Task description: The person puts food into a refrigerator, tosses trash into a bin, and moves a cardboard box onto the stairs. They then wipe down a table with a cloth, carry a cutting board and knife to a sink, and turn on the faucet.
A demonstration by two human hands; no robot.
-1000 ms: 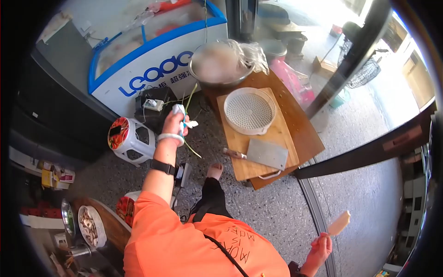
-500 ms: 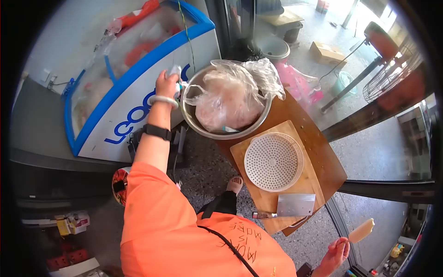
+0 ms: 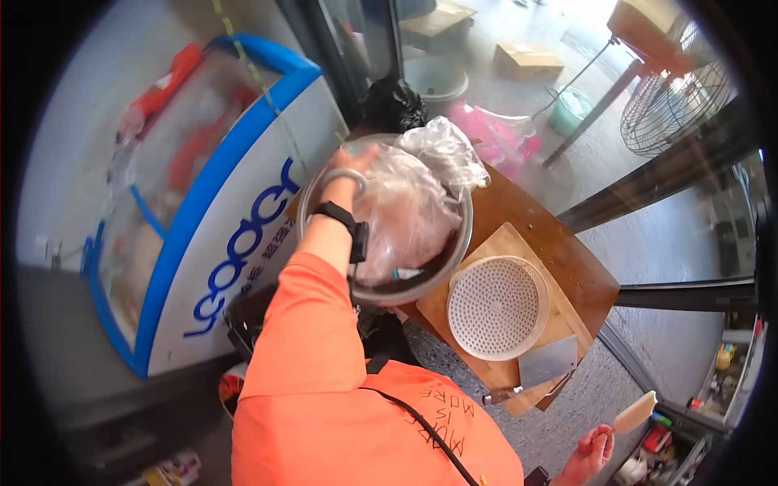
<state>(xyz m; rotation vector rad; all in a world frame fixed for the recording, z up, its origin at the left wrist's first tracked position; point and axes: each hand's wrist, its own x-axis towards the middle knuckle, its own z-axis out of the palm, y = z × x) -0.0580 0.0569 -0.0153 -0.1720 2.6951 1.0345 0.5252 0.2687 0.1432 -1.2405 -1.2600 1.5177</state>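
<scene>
My left hand [image 3: 356,164], with a white bangle and a black watch, is over the left side of a metal basin [image 3: 463,247]. It is at the edge of a clear plastic bag [image 3: 409,202] holding something pale pink. Motion smears its fingers, so its grip cannot be made out. Low on the right, my right hand [image 3: 593,454] pinches the stick of a pale ice pop [image 3: 634,413] with a bitten top. A white perforated round tray [image 3: 498,308] rests on a wooden cutting board [image 3: 454,312], beside a cleaver [image 3: 547,362].
Left of the basin stands a chest freezer [image 3: 235,219] with a blue frame. Basin and board are on a brown wooden table [image 3: 519,202]. A black bag [image 3: 393,104], a pink bag [image 3: 494,138], a cardboard box [image 3: 528,61] and a fan [image 3: 673,101] lie beyond.
My left hand has moved right, from beside the basin to over it; the whitish thing it held no longer shows clearly. The view has shifted. My right hand still holds the ice pop.
</scene>
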